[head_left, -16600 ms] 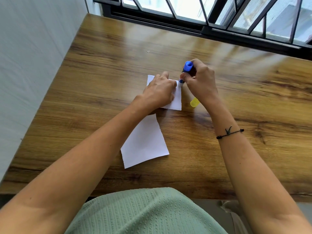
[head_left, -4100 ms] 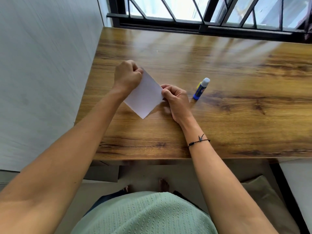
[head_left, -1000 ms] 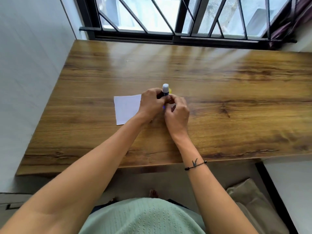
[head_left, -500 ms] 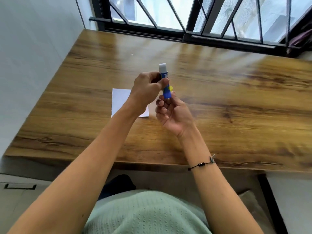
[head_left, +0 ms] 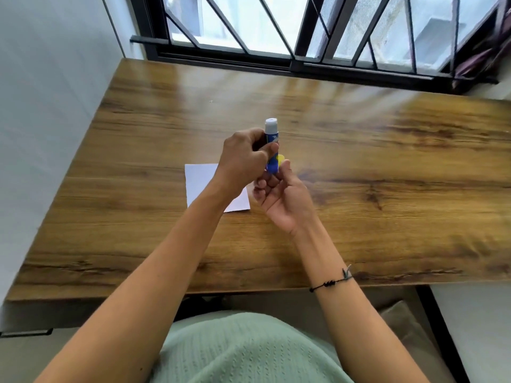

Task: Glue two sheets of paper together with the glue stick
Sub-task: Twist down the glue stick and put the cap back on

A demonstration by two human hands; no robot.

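Observation:
A blue glue stick (head_left: 272, 146) stands upright above the table, its white glue tip bare at the top. My left hand (head_left: 247, 158) is closed around its barrel. My right hand (head_left: 282, 193) sits just below, palm up, with the thumb and fingertips at the stick's bottom end. A bit of yellow (head_left: 281, 159), which looks like the cap, shows behind the stick by my right thumb. White paper (head_left: 199, 179) lies flat on the wooden table (head_left: 359, 167), partly covered by my left wrist. I cannot tell whether it is one sheet or two stacked.
A white wall runs along the table's left side. A black barred window (head_left: 304, 34) lines the far edge. The table's near edge lies just in front of my lap, and a cushion (head_left: 406, 327) rests on the floor at the lower right.
Both hands lifted the glue stick from the table surface to mid-air beside the paper. Over the last half second they have held nearly the same pose; my view shifted slightly.

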